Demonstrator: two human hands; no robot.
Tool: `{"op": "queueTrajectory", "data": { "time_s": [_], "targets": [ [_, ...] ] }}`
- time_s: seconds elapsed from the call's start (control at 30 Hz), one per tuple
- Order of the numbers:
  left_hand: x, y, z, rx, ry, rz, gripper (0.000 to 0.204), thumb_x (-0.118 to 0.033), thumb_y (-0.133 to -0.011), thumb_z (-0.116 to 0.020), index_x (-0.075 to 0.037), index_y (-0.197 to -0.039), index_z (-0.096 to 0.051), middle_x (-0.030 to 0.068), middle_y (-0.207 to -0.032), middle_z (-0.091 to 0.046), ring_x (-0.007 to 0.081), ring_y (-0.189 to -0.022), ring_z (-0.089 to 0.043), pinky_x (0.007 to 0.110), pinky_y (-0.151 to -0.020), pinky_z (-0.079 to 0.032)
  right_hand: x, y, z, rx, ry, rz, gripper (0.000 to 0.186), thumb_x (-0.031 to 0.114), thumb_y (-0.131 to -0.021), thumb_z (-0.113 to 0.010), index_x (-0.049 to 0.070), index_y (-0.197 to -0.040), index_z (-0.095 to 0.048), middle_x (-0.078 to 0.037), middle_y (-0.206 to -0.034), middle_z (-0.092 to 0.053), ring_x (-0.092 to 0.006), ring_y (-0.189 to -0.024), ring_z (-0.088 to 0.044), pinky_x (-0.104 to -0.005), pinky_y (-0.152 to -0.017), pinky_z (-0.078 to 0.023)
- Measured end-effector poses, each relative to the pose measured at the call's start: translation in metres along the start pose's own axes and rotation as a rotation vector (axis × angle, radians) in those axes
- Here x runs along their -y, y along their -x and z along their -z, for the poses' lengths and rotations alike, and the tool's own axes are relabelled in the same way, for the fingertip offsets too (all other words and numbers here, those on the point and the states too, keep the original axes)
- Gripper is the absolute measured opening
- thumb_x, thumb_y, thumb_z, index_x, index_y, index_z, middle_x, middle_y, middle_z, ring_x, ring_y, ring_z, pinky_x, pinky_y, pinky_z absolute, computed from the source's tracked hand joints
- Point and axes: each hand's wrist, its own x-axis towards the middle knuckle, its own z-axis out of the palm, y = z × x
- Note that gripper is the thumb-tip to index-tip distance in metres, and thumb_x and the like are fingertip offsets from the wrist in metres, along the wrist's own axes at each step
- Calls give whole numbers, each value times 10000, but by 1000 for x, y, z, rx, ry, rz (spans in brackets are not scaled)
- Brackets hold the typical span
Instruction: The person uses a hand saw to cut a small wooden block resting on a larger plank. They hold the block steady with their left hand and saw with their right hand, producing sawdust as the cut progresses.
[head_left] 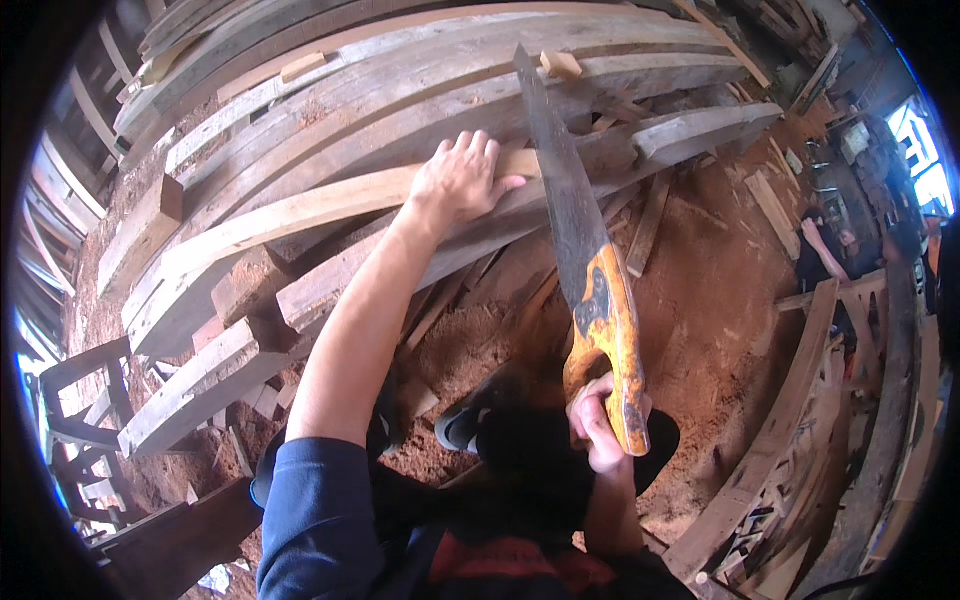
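Note:
My left hand (461,180) presses down on a pale, squared length of wood (300,215), its fingers curled over the far edge and the thumb toward the right end. In my right hand (597,420) is the yellow, paint-worn handle of a handsaw (563,170), gripped with fingers wrapped round it. The saw's grey blade points away from me and crosses at the right end of the pale wood, just beyond my left thumb. Whether its teeth touch the wood I cannot tell. Under the pale piece run heavier grey beams (400,250).
Long weathered beams (420,100) lie side by side ahead, with a small offcut (561,65) on top. Reddish sawdust covers the floor (700,290). Curved planks (770,470) are stacked at right. Another person (820,245) is at the far right. My shoe (460,425) shows below.

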Motion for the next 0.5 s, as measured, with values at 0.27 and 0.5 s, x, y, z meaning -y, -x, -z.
{"op": "queueTrajectory", "data": {
  "time_s": [0.27, 0.5],
  "targets": [
    [3, 3, 3, 51, -19, -8, 612, -544, -947, -427, 50, -1013, -559, 209, -1021, -568, 348, -1005, -567, 435, -884, -462, 14, -39, -17, 20, -46, -62, 193, 138, -839, -709, 34, -737, -582, -10, -596, -536, -102, -535, -493, -274, -511, -386],
    [1, -4, 5, 28, 5, -1, 597, -537, -940, -446, 45, -995, -564, 196, -1024, -571, 343, -1009, -566, 436, -877, -462, -10, -22, -20, 14, 19, 67, 206, 133, -847, -681, 37, -706, -565, -28, -564, -530, -119, -505, -504, -272, -481, -368]
  ]
}}
